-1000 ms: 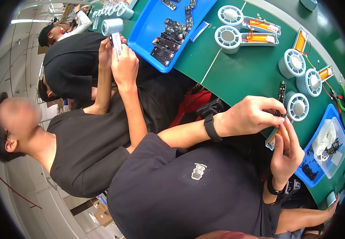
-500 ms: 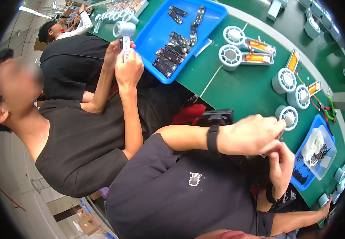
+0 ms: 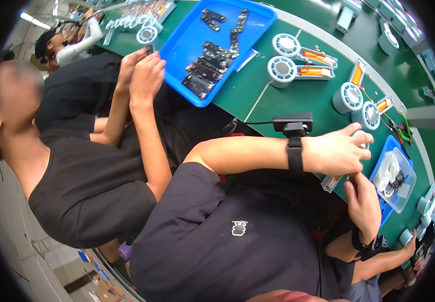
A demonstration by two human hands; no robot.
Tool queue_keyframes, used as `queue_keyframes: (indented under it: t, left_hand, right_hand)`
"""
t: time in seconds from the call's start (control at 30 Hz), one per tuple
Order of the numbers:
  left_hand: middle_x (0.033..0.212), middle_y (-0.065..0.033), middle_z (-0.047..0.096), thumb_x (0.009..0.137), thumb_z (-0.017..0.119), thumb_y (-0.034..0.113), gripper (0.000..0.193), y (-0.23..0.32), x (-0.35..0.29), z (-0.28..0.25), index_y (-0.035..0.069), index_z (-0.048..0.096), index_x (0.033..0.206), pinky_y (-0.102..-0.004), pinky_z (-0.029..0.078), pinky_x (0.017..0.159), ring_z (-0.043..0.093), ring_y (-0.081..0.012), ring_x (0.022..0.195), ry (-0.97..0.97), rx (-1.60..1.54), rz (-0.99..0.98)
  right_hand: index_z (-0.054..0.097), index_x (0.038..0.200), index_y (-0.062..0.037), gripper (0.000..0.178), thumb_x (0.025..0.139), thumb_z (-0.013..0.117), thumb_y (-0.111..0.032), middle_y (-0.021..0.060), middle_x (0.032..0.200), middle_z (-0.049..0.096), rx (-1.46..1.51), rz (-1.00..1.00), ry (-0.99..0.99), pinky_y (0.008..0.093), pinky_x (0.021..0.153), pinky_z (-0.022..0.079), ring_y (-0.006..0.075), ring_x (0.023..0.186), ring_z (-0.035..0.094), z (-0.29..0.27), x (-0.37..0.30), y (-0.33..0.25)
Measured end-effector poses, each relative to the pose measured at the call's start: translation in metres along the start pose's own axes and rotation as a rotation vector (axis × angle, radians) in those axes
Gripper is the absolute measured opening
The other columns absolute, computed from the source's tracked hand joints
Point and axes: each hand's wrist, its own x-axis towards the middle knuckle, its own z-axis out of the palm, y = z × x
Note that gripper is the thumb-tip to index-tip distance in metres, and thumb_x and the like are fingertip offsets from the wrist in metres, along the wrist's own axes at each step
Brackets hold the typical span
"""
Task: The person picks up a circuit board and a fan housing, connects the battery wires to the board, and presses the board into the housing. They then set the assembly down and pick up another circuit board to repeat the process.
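Observation:
My left hand point(image 3: 335, 152) reaches over a pale-blue fan head point(image 3: 362, 137), fingers spread and bent around its edge; they partly cover it. Just below it, my right hand point(image 3: 364, 204) is closed, thumb and fingertips pinched together on something too hidden to name. Between my hands and the table's edge, a narrow casing end point(image 3: 331, 182) with an orange piece inside sticks out beside the right fingertips. Whether it joins the covered fan head I cannot tell. Both wrists wear black straps, and a dark boxy device point(image 3: 293, 122) sits on the left one.
Opened fans with orange parts, including one fan point(image 3: 282, 70), lie on the green table point(image 3: 257, 98). A blue tray point(image 3: 177, 55) holds circuit boards. To the right are a clear box point(image 3: 403, 194) in a blue tray and green-handled pliers point(image 3: 405, 131). At left, a co-worker's hands point(image 3: 144, 75) hold a fan.
My left hand has moved away from the right fingertips to the fan head, its fingers spreading. The casing end has come into sight. The co-worker's fan has tilted and lowered.

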Motion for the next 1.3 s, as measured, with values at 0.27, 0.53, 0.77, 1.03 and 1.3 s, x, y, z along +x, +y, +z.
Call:
queue_keyframes:
  t: [0.27,0.53,0.77,1.03,1.3]
  left_hand:
    - [0.115,-0.0076,0.063,0.080,0.071,0.016,0.011,0.032,-0.003,-0.009,0.008,0.071,0.088,-0.0513,0.039,0.103,0.046,-0.0334,0.133,-0.137,0.163,-0.212]
    - [0.119,-0.0098,0.062,0.080,0.073,0.009,0.017,0.027,-0.014,-0.014,0.006,0.068,0.096,-0.0532,0.038,0.103,0.047,-0.0358,0.132,-0.019,-0.155,-0.356]
    - [0.123,-0.0098,0.062,0.082,0.073,0.009,0.015,0.023,-0.020,-0.013,0.005,0.067,0.095,-0.0585,0.039,0.108,0.049,-0.0382,0.133,0.026,-0.183,-0.294]
    - [0.127,-0.0119,0.064,0.082,0.071,0.011,0.010,0.033,-0.021,-0.021,0.003,0.068,0.087,-0.0615,0.048,0.107,0.054,-0.0402,0.132,-0.021,0.057,-0.251]
    - [0.127,-0.0158,0.062,0.081,0.070,0.013,0.017,0.042,-0.013,-0.036,0.001,0.073,0.093,-0.0604,0.050,0.106,0.055,-0.0416,0.131,-0.214,0.217,-0.226]
  right_hand:
    - [0.054,0.102,0.0018,0.014,0.098,0.064,-0.007,0.0265,0.092,0.065,-0.244,0.459,0.097,0.0507,0.073,0.049,0.0461,0.087,0.065,0.019,0.011,-0.030]
    - [0.056,0.111,0.0042,0.012,0.100,0.056,-0.001,0.0286,0.100,0.064,0.114,0.309,0.261,0.0475,0.076,0.051,0.0450,0.093,0.066,0.039,0.008,-0.015]
    - [0.058,0.122,0.0055,0.025,0.099,0.053,0.000,0.0246,0.103,0.063,0.385,0.118,0.309,0.0436,0.082,0.050,0.0413,0.096,0.064,0.045,-0.006,-0.002]
    - [0.058,0.124,0.0048,0.028,0.097,0.057,-0.003,0.0212,0.106,0.061,0.333,0.169,0.305,0.0419,0.091,0.048,0.0390,0.101,0.059,0.050,-0.008,-0.016]
    - [0.060,0.126,0.0036,0.031,0.095,0.059,0.000,0.0194,0.110,0.063,0.242,0.125,0.399,0.0382,0.088,0.051,0.0348,0.100,0.063,0.052,-0.005,-0.009]
